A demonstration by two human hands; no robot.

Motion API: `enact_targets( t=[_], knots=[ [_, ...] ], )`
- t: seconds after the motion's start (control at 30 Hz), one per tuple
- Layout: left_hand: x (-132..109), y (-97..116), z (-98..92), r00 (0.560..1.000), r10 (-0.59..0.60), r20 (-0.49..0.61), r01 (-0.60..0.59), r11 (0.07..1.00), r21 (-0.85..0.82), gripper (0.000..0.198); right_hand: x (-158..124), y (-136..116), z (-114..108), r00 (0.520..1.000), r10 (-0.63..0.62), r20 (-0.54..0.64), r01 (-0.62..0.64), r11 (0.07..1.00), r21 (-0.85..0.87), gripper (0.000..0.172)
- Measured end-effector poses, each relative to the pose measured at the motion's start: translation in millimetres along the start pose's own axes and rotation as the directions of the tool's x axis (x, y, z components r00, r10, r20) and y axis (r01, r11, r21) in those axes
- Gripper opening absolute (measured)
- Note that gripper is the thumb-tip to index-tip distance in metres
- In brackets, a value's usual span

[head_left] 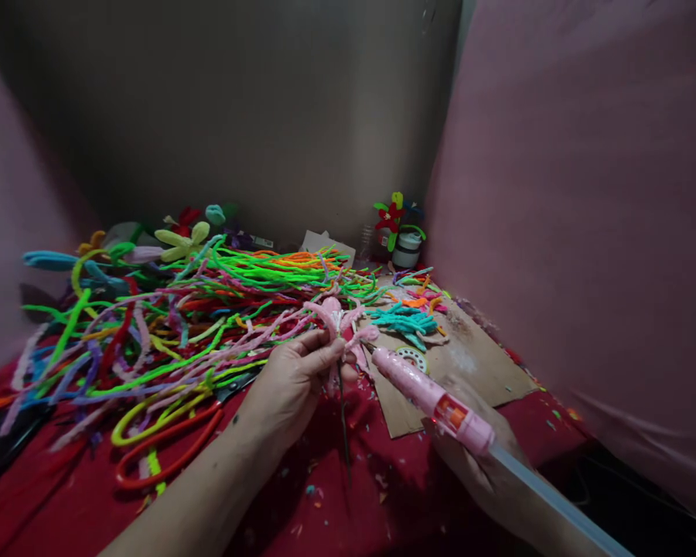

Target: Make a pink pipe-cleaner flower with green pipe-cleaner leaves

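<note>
My left hand (298,371) pinches a pink pipe-cleaner flower (332,313) near its base, with a thin dark stem (343,433) hanging down below the fingers. Pale strands stand in the flower's middle. In my right hand (469,441) is a pink hot glue gun (409,383), with a long clear glue stick (557,495) coming out of its back end. The gun's dark nozzle is close to a pink petal (364,335) on the flower's right side; I cannot tell whether they touch. The fingers of my right hand are partly hidden behind the gun.
A large heap of coloured pipe cleaners (255,271) covers the left and back. Orange-and-yellow-handled scissors (168,456) lie left of my arm. On the cardboard (469,363) are teal pieces (403,319) and a tape roll (411,357). Finished flowers (391,216) stand behind, on a red cloth-covered table (301,510).
</note>
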State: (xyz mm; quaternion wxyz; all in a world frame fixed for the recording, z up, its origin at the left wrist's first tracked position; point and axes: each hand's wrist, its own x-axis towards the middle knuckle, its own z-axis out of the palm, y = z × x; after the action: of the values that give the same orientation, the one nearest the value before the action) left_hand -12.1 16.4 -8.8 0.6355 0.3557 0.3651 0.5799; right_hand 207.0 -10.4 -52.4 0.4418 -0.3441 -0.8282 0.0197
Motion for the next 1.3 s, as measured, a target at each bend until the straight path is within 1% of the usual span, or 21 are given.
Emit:
enact_targets(
  t=[0.17, 0.33, 0.4, 0.47, 0.53, 0.7, 0.73, 0.8, 0.87, 0.9, 0.93, 0.97, 1.0, 1.03, 1.07, 1.1, 1.13, 1.17, 1.2, 1.23, 1.3],
  knots=[
    [-1, 3, 0.4, 0.999, -0.007, -0.032, 0.006, 0.999, -0.046, 0.015, -9, 10, -8, 0.997, 0.072, -0.015, -0.073, 0.997, -0.040, 0.025],
    [-2, 4, -0.1, 0.998, -0.020, -0.067, 0.018, 0.999, -0.036, 0.016, -16, 37, -32, 0.976, 0.215, -0.043, -0.220, 0.959, -0.179, 0.030],
    [-1, 3, -0.4, 0.997, -0.024, -0.077, 0.022, 0.999, -0.026, 0.016, -17, 51, -44, 0.946, 0.324, -0.024, -0.314, 0.890, -0.331, 0.031],
    [0, 2, -0.7, 0.996, -0.031, -0.087, 0.029, 0.999, -0.027, 0.015, -16, 65, -52, 0.890, 0.455, -0.023, -0.405, 0.767, -0.498, 0.033],
    [0, 2, -0.6, 0.995, -0.036, -0.092, 0.033, 0.999, -0.033, 0.015, -13, 76, -56, 0.862, 0.507, 0.009, -0.413, 0.711, -0.569, 0.034],
    [-2, 5, 1.8, 0.996, -0.021, -0.084, 0.019, 1.000, -0.023, 0.012, -3, 94, -57, 0.782, 0.604, 0.154, -0.407, 0.682, -0.607, 0.030],
    [-3, 6, 2.3, 0.996, -0.018, -0.087, 0.016, 1.000, -0.025, 0.012, -1, 95, -58, 0.780, 0.604, 0.163, -0.396, 0.679, -0.618, 0.029],
    [-3, 7, 3.3, 0.996, -0.018, -0.086, 0.015, 0.999, -0.034, 0.012, 2, 90, -60, 0.821, 0.554, 0.137, -0.363, 0.691, -0.625, 0.027],
    [-4, 7, 4.4, 0.997, -0.023, -0.073, 0.019, 0.999, -0.050, 0.012, 7, 75, -59, 0.893, 0.447, 0.054, -0.343, 0.752, -0.563, 0.027],
    [-4, 6, 5.1, 0.998, -0.029, -0.061, 0.025, 0.998, -0.062, 0.012, 11, 63, -55, 0.921, 0.389, 0.030, -0.332, 0.823, -0.461, 0.028],
    [-5, 5, 5.8, 0.998, -0.037, -0.050, 0.033, 0.996, -0.078, 0.013, 16, 49, -50, 0.937, 0.350, 0.013, -0.331, 0.896, -0.298, 0.027],
    [-5, 5, 6.5, 0.998, -0.040, -0.042, 0.036, 0.995, -0.097, 0.014, 22, 34, -41, 0.935, 0.355, 0.019, -0.351, 0.931, -0.102, 0.025],
    [-6, 4, 7.2, 0.998, -0.042, -0.035, 0.038, 0.993, -0.114, 0.015, 29, 19, -30, 0.915, 0.400, 0.061, -0.404, 0.910, 0.097, 0.024],
    [-7, 4, 7.9, 0.999, -0.044, -0.026, 0.040, 0.991, -0.128, 0.016, 35, 4, -17, 0.887, 0.448, 0.112, -0.461, 0.842, 0.281, 0.022],
    [-8, 4, 8.6, 0.999, -0.043, -0.016, 0.040, 0.989, -0.140, 0.017, 42, -9, -4, 0.850, 0.497, 0.178, -0.520, 0.729, 0.445, 0.019],
    [-9, 4, 9.1, 0.999, -0.041, -0.004, 0.040, 0.988, -0.146, 0.017, 49, -19, 9, 0.803, 0.536, 0.260, -0.572, 0.571, 0.589, 0.020],
    [-10, 5, 9.6, 0.999, -0.040, 0.009, 0.040, 0.988, -0.151, 0.018, 55, -27, 21, 0.768, 0.557, 0.317, -0.584, 0.404, 0.704, 0.022],
    [-11, 5, 9.8, 0.999, -0.041, 0.019, 0.043, 0.987, -0.154, 0.018, 61, -33, 31, 0.758, 0.542, 0.362, -0.559, 0.255, 0.789, 0.023],
    [-11, 5, 10.0, 0.999, -0.044, 0.021, 0.047, 0.986, -0.157, 0.019, 66, -36, 38, 0.767, 0.539, 0.349, -0.497, 0.153, 0.854, 0.022],
    [-11, 5, 10.0, 0.999, -0.048, 0.019, 0.051, 0.986, -0.161, 0.019, 69, -38, 43, 0.777, 0.527, 0.344, -0.453, 0.088, 0.887, 0.019],
    [-12, 5, 9.6, 0.998, -0.063, 0.018, 0.065, 0.984, -0.164, 0.018, 74, -38, 46, 0.783, 0.551, 0.290, -0.358, 0.017, 0.934, 0.022]
  ],
)
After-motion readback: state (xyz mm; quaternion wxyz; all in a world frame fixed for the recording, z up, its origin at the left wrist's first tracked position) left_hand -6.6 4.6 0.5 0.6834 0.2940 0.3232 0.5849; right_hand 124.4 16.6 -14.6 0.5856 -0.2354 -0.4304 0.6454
